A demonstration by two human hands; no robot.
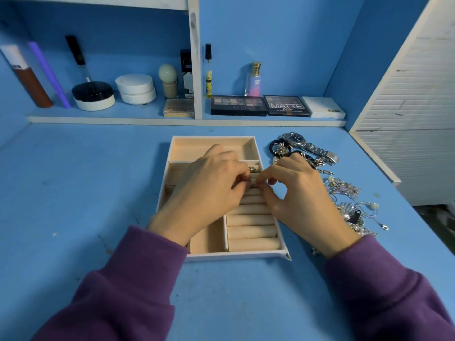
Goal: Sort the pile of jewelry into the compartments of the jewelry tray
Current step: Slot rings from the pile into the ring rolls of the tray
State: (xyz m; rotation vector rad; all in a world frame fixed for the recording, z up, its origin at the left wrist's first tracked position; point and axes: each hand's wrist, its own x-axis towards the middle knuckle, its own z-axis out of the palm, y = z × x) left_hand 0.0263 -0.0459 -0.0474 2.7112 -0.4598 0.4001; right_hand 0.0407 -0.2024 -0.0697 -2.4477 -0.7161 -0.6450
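Tabletop [73, 193] blue; jewelry tray [236, 257] centred; walls blue.

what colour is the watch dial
Dark blue, on the silver watch in the head view.

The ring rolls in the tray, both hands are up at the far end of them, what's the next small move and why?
Probably press whatever the fingertips are pinching down between the ring rolls. Both the left hand and right hand meet there; the item itself is hidden. The pile waits beside the tray.
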